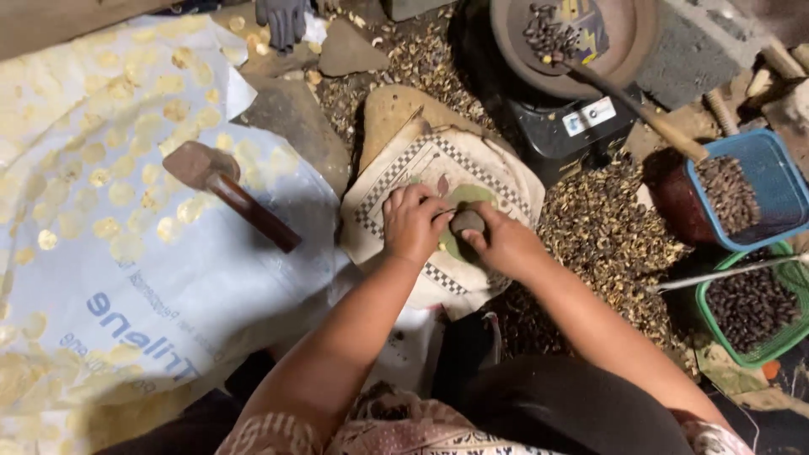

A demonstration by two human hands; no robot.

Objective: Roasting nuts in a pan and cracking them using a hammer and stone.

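Spreading across the left of the floor, a white plastic sack (126,278) carries rows of pale flat kernels (126,177), with a wooden mallet (232,190) lying on its right part. Just right of it sits a flat stone covered by a cloth with a checkered border (396,181). Over that cloth the left hand (413,223) is curled shut, fingers pinching something too small to make out. Touching it, the right hand (503,244) has its fingers wrapped around a small dark stone (466,222) resting on the cloth. Brown shell fragments (602,240) litter the floor beyond. A blue basket (763,181) and a green basket (788,333) of dark seeds stand far right.
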